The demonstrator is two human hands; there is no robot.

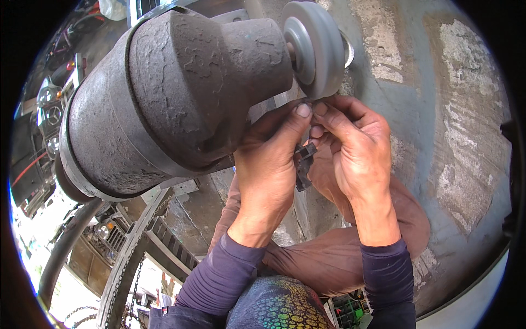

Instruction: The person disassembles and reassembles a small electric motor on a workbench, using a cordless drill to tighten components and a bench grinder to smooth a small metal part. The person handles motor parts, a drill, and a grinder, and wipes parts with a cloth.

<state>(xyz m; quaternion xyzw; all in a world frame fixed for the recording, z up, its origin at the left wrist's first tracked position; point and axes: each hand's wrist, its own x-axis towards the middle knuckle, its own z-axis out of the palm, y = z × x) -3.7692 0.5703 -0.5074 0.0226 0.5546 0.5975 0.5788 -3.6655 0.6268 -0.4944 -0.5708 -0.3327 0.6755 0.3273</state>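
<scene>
The grey grinding wheel (335,52) sits on the shaft end of a large dark bench grinder (175,88), and its face looks smooth, perhaps blurred by spinning. Just under its rim my left hand (268,170) and my right hand (362,151) meet, thumbs side by side. Both are closed in a pinch on something small; the fingers hide most of it, so its kind cannot be made out. A black, notched part (303,164) shows between the palms, below the fingertips; whether it is held or fixed there is unclear.
Brown-trousered legs (339,252) are folded below my forearms. A worn concrete floor (460,131) with pale patches lies to the right. At the left stand a metal frame (129,263) with hanging chains, and parked vehicles (104,233). Something green (348,312) shows at the bottom.
</scene>
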